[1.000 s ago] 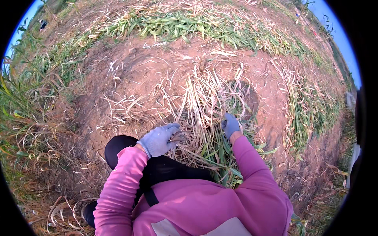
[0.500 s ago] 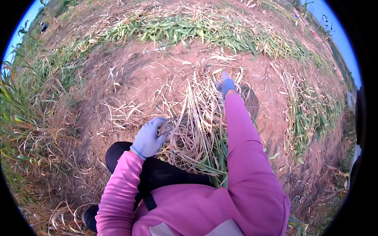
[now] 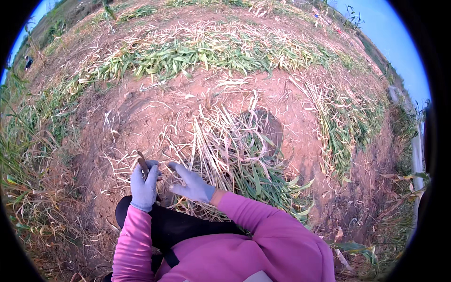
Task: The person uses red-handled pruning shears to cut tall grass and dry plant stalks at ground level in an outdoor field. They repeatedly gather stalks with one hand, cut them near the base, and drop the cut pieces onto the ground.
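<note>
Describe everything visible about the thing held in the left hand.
The brown stalk piece is a short, dry, slender strip, tan-brown like a dried stem or husk. It stands nearly upright, tilted slightly left, gripped at its lower end by the gloved left hand. The right hand reaches toward it, fingertips close beside it. Finer detail is too small to tell.

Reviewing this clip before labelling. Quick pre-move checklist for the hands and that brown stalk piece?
1. Left hand closed on the brown stalk piece: ok, it stands up out of the fist.
2. Right hand free: ok, open, fingers spread toward the left hand.
3. Right hand touching the stalk piece: cannot tell.
4. Both gloves on: ok, grey-blue.
5. Pile of cut stalks within reach: ok, directly ahead on the red soil.
6. Black bag at the waist open: cannot tell.
</note>
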Tool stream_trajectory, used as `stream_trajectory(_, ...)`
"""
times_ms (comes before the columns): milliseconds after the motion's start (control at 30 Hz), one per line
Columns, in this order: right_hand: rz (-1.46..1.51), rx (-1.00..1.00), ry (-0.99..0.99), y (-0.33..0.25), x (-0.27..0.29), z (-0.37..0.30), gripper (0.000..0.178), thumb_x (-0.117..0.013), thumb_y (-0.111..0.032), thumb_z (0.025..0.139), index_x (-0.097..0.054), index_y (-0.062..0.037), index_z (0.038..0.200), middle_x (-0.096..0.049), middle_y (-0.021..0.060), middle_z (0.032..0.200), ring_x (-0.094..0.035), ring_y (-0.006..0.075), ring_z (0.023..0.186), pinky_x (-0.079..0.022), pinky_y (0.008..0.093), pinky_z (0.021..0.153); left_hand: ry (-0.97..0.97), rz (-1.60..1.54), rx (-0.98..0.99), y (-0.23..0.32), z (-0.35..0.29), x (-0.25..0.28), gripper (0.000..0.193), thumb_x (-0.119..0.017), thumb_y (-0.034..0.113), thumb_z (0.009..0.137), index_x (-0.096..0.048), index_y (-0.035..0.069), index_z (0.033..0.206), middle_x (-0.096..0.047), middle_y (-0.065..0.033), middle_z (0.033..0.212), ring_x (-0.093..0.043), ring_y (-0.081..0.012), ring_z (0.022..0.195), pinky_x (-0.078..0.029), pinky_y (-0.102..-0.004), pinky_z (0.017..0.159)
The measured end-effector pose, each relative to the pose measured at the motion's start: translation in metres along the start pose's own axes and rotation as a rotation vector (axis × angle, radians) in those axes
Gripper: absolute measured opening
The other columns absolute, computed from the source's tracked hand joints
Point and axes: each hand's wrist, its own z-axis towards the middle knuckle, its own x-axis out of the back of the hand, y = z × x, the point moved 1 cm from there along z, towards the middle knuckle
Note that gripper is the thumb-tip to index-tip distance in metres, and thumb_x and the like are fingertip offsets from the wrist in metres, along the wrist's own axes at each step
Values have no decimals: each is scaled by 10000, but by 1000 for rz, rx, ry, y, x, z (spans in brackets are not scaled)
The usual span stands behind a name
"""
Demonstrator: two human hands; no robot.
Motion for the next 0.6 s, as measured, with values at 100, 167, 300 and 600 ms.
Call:
stream_trajectory(100, -136, 170, 11, -37, -14, 22, 955, -736, -240, 654, -201, 20, 1401, -476, 235, 1259, -473, 357, 1190, -380, 405, 1009, 39, -67, -90, 14, 1, -2, 163, -485, 101, 935, -566, -9, 1025, -618, -75, 912, -589, -140, 817, -474, -290, 774)
stream_trajectory(167, -98, 73, 29, -69, -14, 31, 876, -728, -214, 651, -259, 24, 1351, -521, 237, 1184, -519, 377, 1109, -418, 407, 953, 126, -95, -124, 14, 0, 7, 175, -494, 118, 935, -577, -7, 1025, -618, -74, 925, -580, -142, 839, -459, -295, 799)
stream_trajectory(300, -307, 107, 222, -53, -59, 36, 669, -674, -209, 737, -369, -10, 1298, -500, 235, 1198, -487, 374, 1137, -379, 427, 972, 227, -72, -56, 6, -2, 19, 201, -527, 150, 923, -592, -7, 1030, -606, -67, 969, -529, -125, 821, -430, -278, 778)
stream_trajectory(600, 113, 24, 18, -42, -109, 55, 457, -625, -181, 790, -453, -55, 1194, -579, 223, 1065, -555, 399, 1020, -451, 407, 867, 342, 65, -16, 6, -10, 44, 273, -559, 207, 921, -560, 7, 1107, -582, -27, 879, -501, -69, 707, -400, -203, 602)
